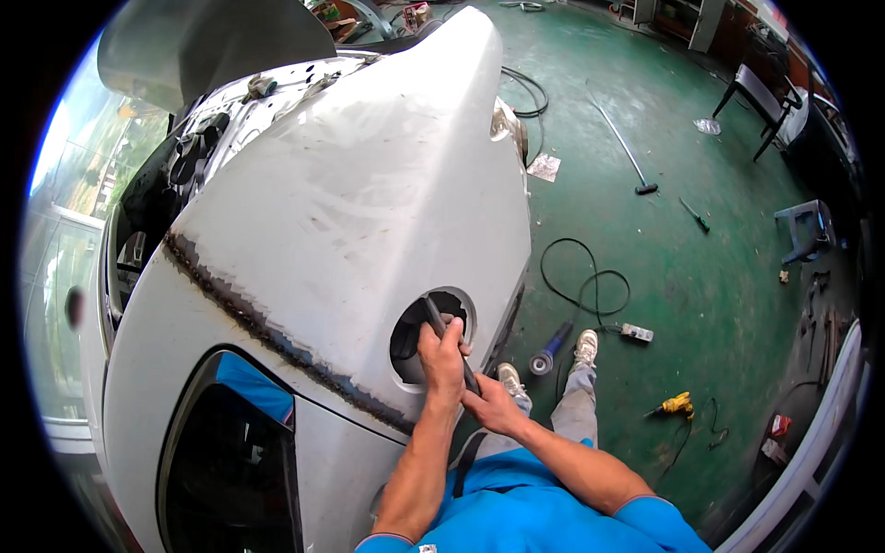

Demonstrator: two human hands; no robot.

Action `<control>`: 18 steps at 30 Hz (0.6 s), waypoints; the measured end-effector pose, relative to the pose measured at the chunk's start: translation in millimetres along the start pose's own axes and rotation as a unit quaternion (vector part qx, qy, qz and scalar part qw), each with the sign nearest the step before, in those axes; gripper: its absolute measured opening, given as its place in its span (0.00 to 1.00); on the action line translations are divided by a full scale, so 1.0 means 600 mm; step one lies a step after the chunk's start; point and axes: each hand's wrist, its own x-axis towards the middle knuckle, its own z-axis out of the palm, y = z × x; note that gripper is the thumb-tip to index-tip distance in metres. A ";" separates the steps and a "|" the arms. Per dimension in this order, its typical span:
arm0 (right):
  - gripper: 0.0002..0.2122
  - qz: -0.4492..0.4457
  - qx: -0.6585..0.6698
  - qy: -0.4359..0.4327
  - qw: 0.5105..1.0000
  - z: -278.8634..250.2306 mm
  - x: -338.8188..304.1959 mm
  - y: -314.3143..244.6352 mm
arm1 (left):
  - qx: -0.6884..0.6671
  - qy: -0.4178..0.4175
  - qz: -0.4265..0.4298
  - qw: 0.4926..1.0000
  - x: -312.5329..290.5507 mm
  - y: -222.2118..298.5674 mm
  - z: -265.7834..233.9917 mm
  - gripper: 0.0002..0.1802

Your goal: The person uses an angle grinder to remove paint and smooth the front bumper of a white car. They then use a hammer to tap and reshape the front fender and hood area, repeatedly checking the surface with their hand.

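A white car's rear side panel (359, 194) lies in front of me, with a round fuel-filler opening (398, 362) near its right side. My left hand (442, 358) is wrapped round a dark bar (434, 316) over that opening. Lower down, my right hand (495, 406) grips the same bar near its near end. The bar slants across the opening; whether its far tip touches anything inside, I cannot tell. A rough, burnt weld seam (277, 334) runs across the panel to the left of my hands.
Below the seam is a dark side window (230, 461). On the green floor (608, 230) lie an angle grinder (550, 350), a power strip (636, 333), a yellow power tool (678, 404), a long rod (619, 138) and a screwdriver (696, 216). A stool (807, 229) and chair (763, 100) stand right.
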 end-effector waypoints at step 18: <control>0.14 -0.049 -0.045 0.005 0.998 -0.002 0.024 -0.026 | -0.019 -0.005 -0.009 1.000 -0.002 0.005 -0.002 0.08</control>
